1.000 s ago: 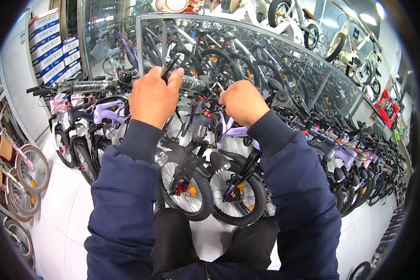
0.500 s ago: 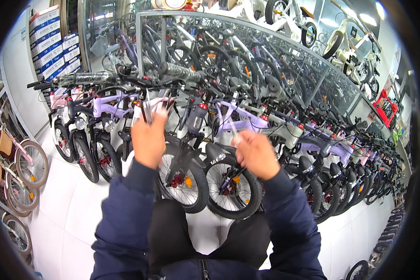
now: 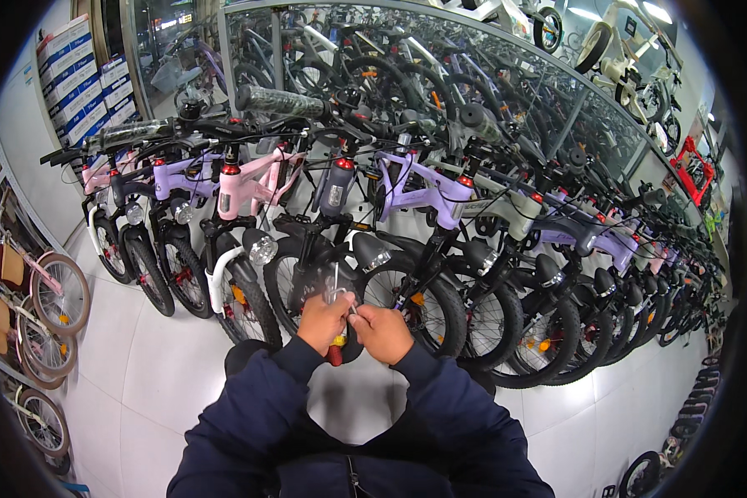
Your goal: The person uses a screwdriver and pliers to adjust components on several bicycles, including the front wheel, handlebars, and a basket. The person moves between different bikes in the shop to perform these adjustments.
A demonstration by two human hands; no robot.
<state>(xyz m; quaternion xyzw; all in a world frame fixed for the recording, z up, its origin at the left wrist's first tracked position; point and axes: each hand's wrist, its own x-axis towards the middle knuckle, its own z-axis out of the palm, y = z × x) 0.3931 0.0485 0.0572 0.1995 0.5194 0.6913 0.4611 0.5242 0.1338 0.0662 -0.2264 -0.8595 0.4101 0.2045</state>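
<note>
In front of a bicycle's front wheel, low between my knees, my hands are close together and touching at the fingertips. My left hand (image 3: 326, 322) is closed around a thin, shiny rod-like piece (image 3: 334, 278) that sticks up past the fingers; its exact kind is blurred. My right hand (image 3: 383, 334) is closed too, its thumb and finger pinched against the left fingers, and what it holds is hidden. A small red piece (image 3: 334, 355) shows just below the hands; I cannot tell what it belongs to. The dark bicycle frame (image 3: 334, 192) stands beyond them.
A tight row of bicycles runs across, including a pink frame (image 3: 241, 187) and a lilac frame (image 3: 423, 192). Behind is a glass partition (image 3: 589, 137). Stacked boxes (image 3: 73, 79) stand at the far left, near bicycles with tan-tyred wheels (image 3: 60, 295).
My hands, earlier apart and raised with a thin piece in each, have come down and together in front of the wheel. The view has shifted, and the bicycles' front ends show more fully.
</note>
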